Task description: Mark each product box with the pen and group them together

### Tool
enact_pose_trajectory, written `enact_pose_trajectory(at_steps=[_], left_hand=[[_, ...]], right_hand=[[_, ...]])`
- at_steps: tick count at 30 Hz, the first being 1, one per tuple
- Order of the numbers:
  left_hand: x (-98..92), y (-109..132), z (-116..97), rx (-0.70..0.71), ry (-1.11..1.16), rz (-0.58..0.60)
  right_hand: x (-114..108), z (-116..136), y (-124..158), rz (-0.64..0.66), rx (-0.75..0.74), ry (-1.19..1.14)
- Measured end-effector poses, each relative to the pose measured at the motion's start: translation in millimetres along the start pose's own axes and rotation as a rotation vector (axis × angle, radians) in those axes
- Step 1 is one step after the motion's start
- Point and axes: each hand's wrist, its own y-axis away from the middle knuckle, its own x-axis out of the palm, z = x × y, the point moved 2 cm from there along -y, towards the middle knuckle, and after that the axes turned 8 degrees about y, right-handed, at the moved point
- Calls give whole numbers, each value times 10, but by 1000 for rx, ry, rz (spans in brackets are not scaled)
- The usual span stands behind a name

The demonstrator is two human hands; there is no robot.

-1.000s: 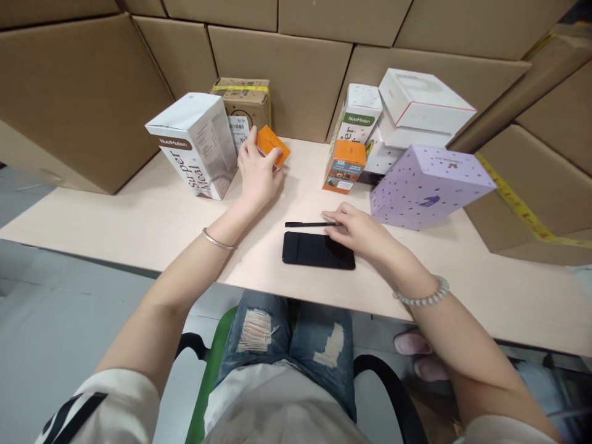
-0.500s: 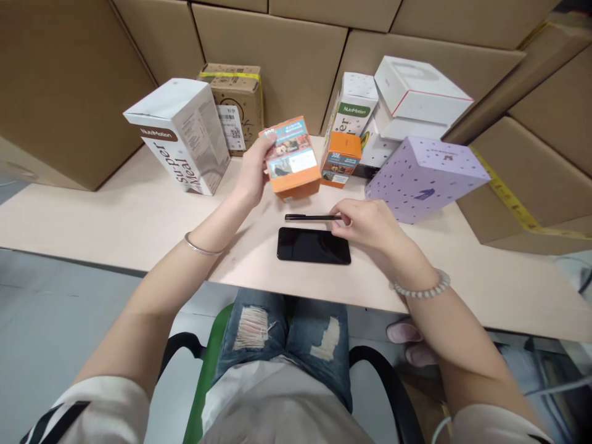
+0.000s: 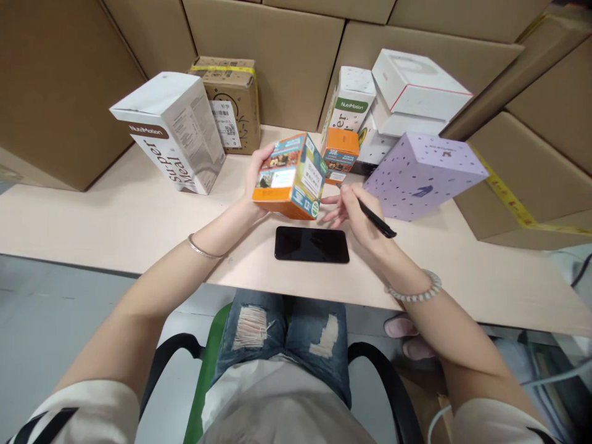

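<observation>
My left hand (image 3: 257, 176) grips an orange printed box (image 3: 289, 176) by its left side, tilted so that a blue-green side faces right. Some of the fingers are hidden behind the box. A black pen (image 3: 377, 219) is held in my right hand (image 3: 358, 213), its clip end pointing down to the right. The right hand is just right of the box, thumb and forefinger closed on the pen and the other fingers stretched toward the box. Below both hands a black smartphone (image 3: 311, 245) lies flat on the table, its screen dark.
A second orange box (image 3: 341, 145) stands behind the right hand, by a white NutriMotion box (image 3: 354, 95). To the right are a purple box (image 3: 420, 176) and stacked white boxes (image 3: 420, 86). Leftward stand a larger white box (image 3: 178, 132) and a taped brown carton (image 3: 235, 102).
The right hand has lifted the pen off the table and turned it into a writing grip. The left hand has lowered and turned the orange box, showing its blue-green side.
</observation>
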Motion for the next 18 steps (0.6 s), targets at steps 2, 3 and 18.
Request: enact_pose_trajectory(at_steps=[2,3,18], left_hand=[[68,74,-48,-86,54,24],[95,124,-76,-101,53,8],[133,328,-248,89,-297,23]], right_hand=[[44,17,10,57,28,-85],[62,38,22,75,24,-112],[179,9,175,-87,-168,251]])
